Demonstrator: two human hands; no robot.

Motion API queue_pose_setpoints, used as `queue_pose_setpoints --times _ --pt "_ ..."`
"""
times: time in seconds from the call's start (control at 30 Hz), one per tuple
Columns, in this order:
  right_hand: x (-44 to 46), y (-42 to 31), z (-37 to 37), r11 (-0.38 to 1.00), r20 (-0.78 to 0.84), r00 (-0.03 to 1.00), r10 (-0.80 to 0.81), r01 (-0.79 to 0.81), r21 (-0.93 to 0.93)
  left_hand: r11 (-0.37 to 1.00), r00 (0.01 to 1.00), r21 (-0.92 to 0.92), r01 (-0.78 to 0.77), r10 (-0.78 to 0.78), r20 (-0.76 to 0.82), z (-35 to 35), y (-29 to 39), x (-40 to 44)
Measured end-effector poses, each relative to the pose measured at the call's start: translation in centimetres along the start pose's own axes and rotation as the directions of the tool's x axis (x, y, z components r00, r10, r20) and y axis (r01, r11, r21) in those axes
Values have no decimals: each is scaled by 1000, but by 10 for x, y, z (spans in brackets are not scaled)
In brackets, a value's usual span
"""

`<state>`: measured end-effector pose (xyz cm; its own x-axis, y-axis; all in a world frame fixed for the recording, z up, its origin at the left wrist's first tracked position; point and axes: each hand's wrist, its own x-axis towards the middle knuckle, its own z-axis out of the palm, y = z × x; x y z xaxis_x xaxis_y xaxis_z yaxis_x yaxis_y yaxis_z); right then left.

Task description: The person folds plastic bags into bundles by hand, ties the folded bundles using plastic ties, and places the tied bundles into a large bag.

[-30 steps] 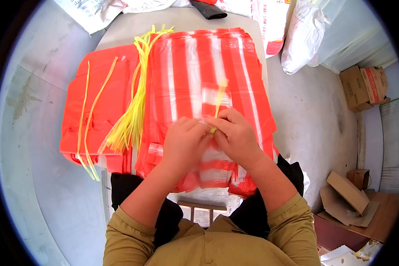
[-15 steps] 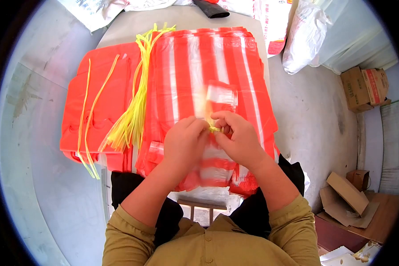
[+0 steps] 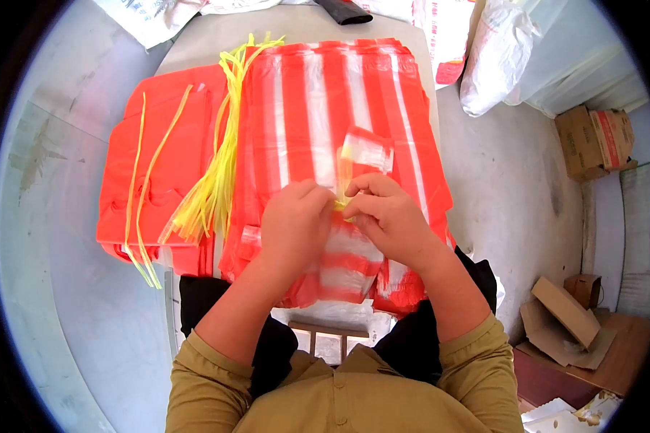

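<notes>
A thick stack of red and white striped plastic bags (image 3: pixel 267 123) lies in front of me. Over it, my left hand (image 3: pixel 296 220) and my right hand (image 3: pixel 386 216) pinch a yellow tie (image 3: pixel 341 206) between them. The tie goes round the gathered neck of a striped bag, whose folded top (image 3: pixel 372 153) sticks out beyond my fingers. Its lower part spreads below my hands. Left of the stack lies a bundle of yellow strips (image 3: pixel 224 162). Two single yellow strips (image 3: pixel 141 180) rest on folded red bags (image 3: pixel 170 108) farther left.
Beyond the stack the grey tabletop (image 3: pixel 267 29) shows, with a dark roll (image 3: pixel 344 10) on it. A white sack (image 3: pixel 497 61) stands at the upper right. Cardboard boxes (image 3: pixel 581 144) are by the right wall, and an open carton (image 3: pixel 567 325) is at the lower right.
My hands have moved slightly apart around the yellow tie. The folded bag top has tilted to the right, and the tie's long end, raised earlier, is now lower and blurred.
</notes>
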<state>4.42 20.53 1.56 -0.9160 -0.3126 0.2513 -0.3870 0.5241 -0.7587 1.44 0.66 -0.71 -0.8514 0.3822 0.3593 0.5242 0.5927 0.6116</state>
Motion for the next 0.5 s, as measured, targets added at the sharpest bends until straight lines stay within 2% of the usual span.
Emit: queue_pose_setpoints --times 0.1,0.13,0.2,0.3,0.33,0.4,0.43,0.5 --pt "-2 3 -12 998 94 995 -42 46 -41 956 995 286 -69 43 95 -5 -6 8" --pt "-2 4 -16 996 135 989 -56 65 -65 953 994 291 -84 61 88 -4 -9 9" --pt "-8 9 -17 998 81 997 -9 14 -61 948 993 298 -114 96 75 1 -14 9" --pt "-14 2 -23 981 -25 993 112 -114 -159 995 982 94 -22 40 -187 0 0 11" --pt "-15 -2 -27 964 -69 985 157 -169 -207 999 993 19 31 -29 -114 -5 3 9" --pt "-16 -11 -35 924 -15 928 371 -371 -96 981 987 -114 155 -150 54 -16 8 0" --pt "-17 -12 -36 883 22 883 469 -468 -44 979 986 -148 144 -129 106 -16 8 -6" --pt "-20 -7 -29 893 33 899 437 -429 -138 969 976 -214 126 -82 202 -17 11 -15"
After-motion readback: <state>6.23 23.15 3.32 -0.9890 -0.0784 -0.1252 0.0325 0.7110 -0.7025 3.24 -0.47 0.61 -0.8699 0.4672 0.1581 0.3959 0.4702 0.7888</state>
